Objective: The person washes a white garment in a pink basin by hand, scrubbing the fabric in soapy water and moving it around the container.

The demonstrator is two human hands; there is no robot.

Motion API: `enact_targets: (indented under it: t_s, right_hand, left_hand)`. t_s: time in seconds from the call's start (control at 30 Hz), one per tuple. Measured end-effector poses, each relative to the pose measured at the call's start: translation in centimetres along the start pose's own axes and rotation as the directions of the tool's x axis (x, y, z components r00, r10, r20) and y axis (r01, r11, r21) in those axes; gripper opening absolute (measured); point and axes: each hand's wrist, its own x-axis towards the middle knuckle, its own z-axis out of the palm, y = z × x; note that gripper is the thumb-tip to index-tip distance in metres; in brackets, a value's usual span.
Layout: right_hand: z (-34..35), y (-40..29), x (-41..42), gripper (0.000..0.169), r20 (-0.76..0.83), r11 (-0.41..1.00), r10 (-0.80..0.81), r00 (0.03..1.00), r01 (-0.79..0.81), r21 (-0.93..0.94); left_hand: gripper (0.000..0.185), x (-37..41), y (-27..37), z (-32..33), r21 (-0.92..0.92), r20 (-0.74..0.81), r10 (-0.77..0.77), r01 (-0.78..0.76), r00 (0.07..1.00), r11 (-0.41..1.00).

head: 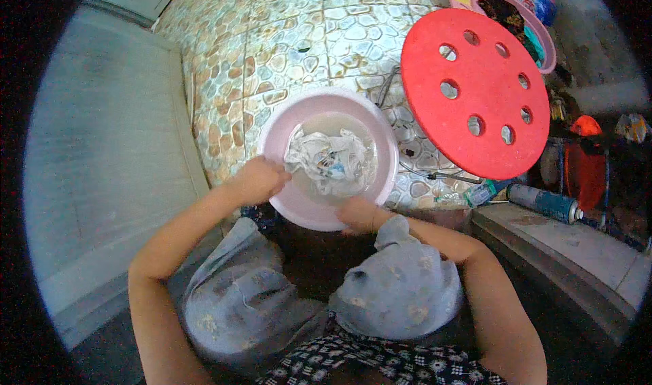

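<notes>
A pink plastic basin (328, 215) stands on the floor in front of my knees, with cloudy water in it. In the water lies a crumpled white cloth garment (331, 156) with a bluish printed patch near its middle. My left hand (263, 180) is over the basin's left wall, its blurred fingertips close to the garment's left edge; whether they pinch the fabric cannot be made out. At the near right of the basin, my right hand (358, 215) reaches over the rim. Its fingers are blurred and partly hidden, so its grip does not show.
A red round board with holes (489, 94) stands to the right, before a pink tub (547, 54) holding dark cloth. Nearby lie a spray can (545, 203), a plastic bottle (480, 193) and a thin cable (415, 171). A pale panel (112, 145) borders the left side.
</notes>
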Motion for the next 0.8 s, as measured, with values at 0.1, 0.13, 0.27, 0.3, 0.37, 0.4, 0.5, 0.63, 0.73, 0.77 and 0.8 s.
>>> enact_targets:
  t_s: [0.1, 0.13, 0.27, 0.3, 0.37, 0.4, 0.5, 0.63, 0.73, 0.77, 0.8]
  right_hand:
    - [-3.1, 1.6, 0.3, 0.014, 0.139, 0.977, 0.174, 0.975, -0.189, 0.103]
    - [-3.7, 2.4, -0.2, 0.013, 0.046, 0.983, 0.17, 0.984, -0.173, 0.056]
    - [-8.3, 6.1, 0.9, 0.02, -0.055, 0.954, 0.288, 0.956, -0.292, -0.069]
    - [-8.4, 6.6, 0.7, 0.024, -0.062, 0.941, 0.33, 0.942, -0.333, -0.052]
    - [-11.1, 5.7, 0.6, 0.038, -0.067, 0.88, 0.453, 0.889, -0.458, -0.123]
    - [-12.1, 6.0, 0.2, 0.048, 0.05, 0.789, 0.613, 0.789, -0.608, -0.087]
    - [-12.8, 6.1, 1.2, 0.044, 0.164, 0.769, 0.637, 0.753, -0.637, -0.059]
    - [-10.6, 7.8, 3.5, 0.048, 0.27, 0.743, 0.67, 0.692, -0.626, -0.238]
    - [-9.2, 7.8, 5.0, 0.048, 0.133, 0.753, 0.656, 0.743, -0.633, -0.178]
    - [-8.5, 8.0, 5.6, 0.049, -0.011, 0.782, 0.606, 0.795, -0.599, -0.172]
    - [-7.6, 8.4, 6.3, 0.048, -0.077, 0.775, 0.608, 0.79, -0.612, -0.156]
  left_hand:
    - [0.027, 2.2, 0.0, -0.9, -0.025, 0.105, -0.096, 0.099, 0.99, 0.995]
    - [0.028, 2.9, 0.0, -0.7, -0.049, 0.151, -0.136, 0.145, 0.979, 0.988]
    - [0.024, 4.7, -2.4, 5.5, -0.147, 0.043, -0.154, 0.158, 0.987, 0.976]
    - [0.026, 6.1, -2.2, 6.5, -0.094, -0.01, -0.17, 0.168, 0.985, 0.981]
    - [0.043, 8.1, -1.4, 7.6, -0.066, -0.095, -0.207, 0.201, 0.974, 0.977]
    - [0.049, 10.2, -1.3, 8.2, -0.064, -0.242, -0.094, 0.081, 0.966, 0.995]
    - [0.058, 11.0, -2.1, 10.4, -0.034, -0.375, 0.028, -0.044, 0.927, 0.998]
    - [0.052, 12.2, -3.5, 13.4, 0.053, -0.461, 0.026, -0.002, 0.887, 0.999]
    - [0.051, 13.2, -5.8, 15.1, -0.215, -0.609, -0.068, -0.082, 0.791, 0.973]
    - [0.05, 13.5, -6.7, 16.3, -0.324, -0.672, -0.143, -0.115, 0.727, 0.939]
    - [0.049, 13.4, -6.4, 16.4, -0.242, -0.795, -0.237, 0.068, 0.558, 0.968]
